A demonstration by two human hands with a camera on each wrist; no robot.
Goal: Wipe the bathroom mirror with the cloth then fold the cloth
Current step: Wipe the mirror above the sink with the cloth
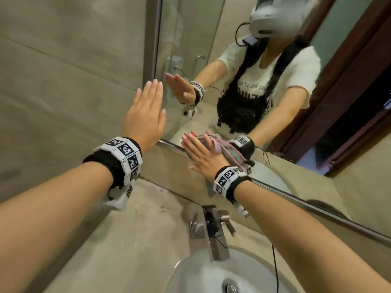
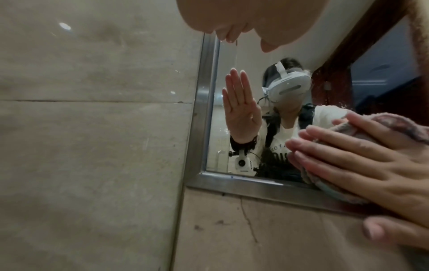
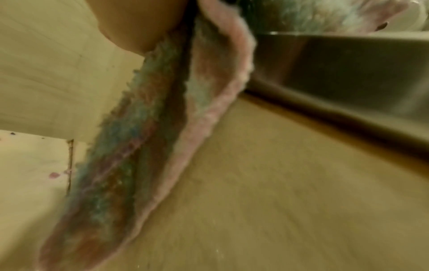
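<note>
The mirror (image 1: 211, 60) hangs on the wall in a metal frame (image 1: 169, 143). My right hand (image 1: 201, 153) lies flat with straight fingers and presses a pink and blue cloth (image 1: 210, 188) against the mirror's lower left corner. Part of the cloth hangs below the frame. The left wrist view shows the right hand (image 2: 348, 155) spread over the cloth (image 2: 336, 190). In the right wrist view the cloth (image 3: 139, 146) dangles close to the lens. My left hand (image 1: 152, 96) is raised, flat and empty, at the mirror's left edge; whether it touches the glass I cannot tell.
A chrome faucet (image 1: 213, 229) stands below my right wrist, over a white sink basin (image 1: 201, 271). A beige stone countertop (image 1: 127, 240) runs to the left, and a tiled wall (image 1: 63, 81) closes that side. A thin black cable (image 1: 275, 267) hangs by my right forearm.
</note>
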